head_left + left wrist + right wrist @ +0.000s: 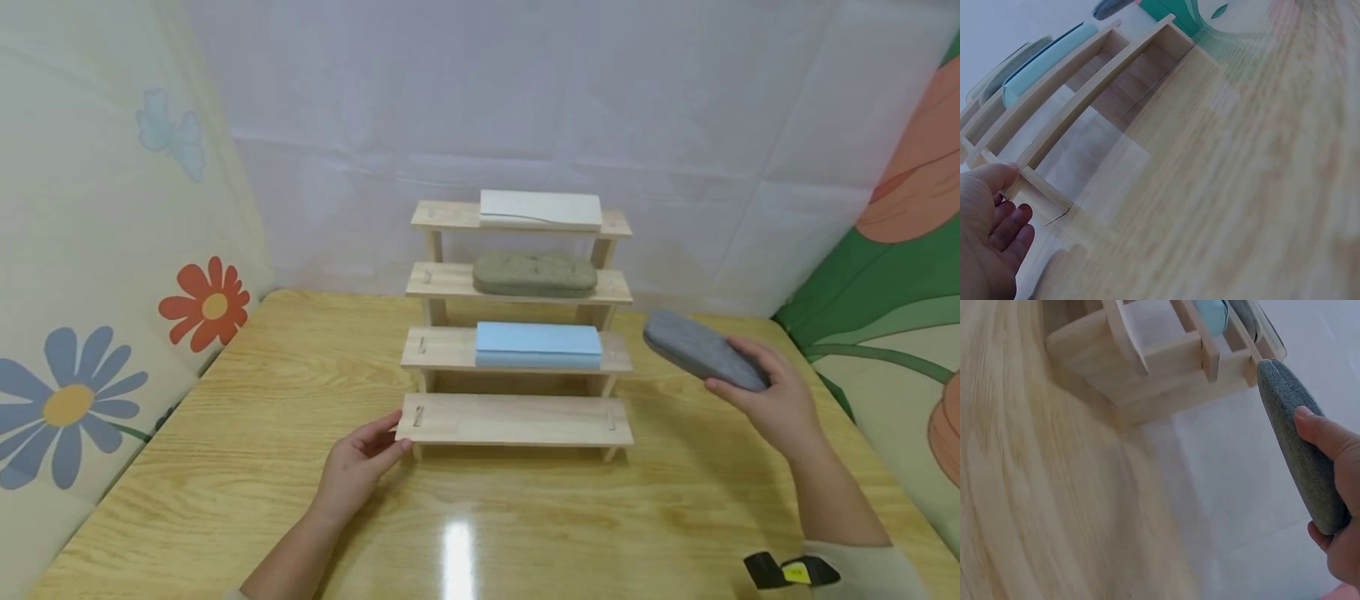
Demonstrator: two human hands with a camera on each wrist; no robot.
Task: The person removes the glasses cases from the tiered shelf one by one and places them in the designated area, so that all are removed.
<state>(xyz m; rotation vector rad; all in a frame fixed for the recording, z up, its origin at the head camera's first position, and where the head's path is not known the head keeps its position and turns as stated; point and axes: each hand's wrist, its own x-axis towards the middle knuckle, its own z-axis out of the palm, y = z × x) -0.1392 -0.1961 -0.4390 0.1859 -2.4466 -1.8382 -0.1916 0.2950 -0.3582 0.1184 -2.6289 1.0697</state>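
A stepped wooden display rack (517, 421) stands on the table, its lowest step bare. My left hand (360, 467) grips the left end of that step, with the thumb (1001, 177) at the front corner. Off the rack's right side, my right hand (780, 400) holds a grey glasses case (697, 346) in the air by its near end. In the right wrist view the thumb lies across the grey fabric of the case (1300, 444). On the steps above lie a light blue glasses case (537, 345), an olive-brown case (534, 275) and a white case (540, 208) at the top.
The wood-grain table (247, 400) reaches to a pale cloth backdrop (525, 92) behind the rack. Flower-printed panels (67, 250) flank it on both sides. A black strap with a yellow patch (795, 572) sits at the right sleeve.
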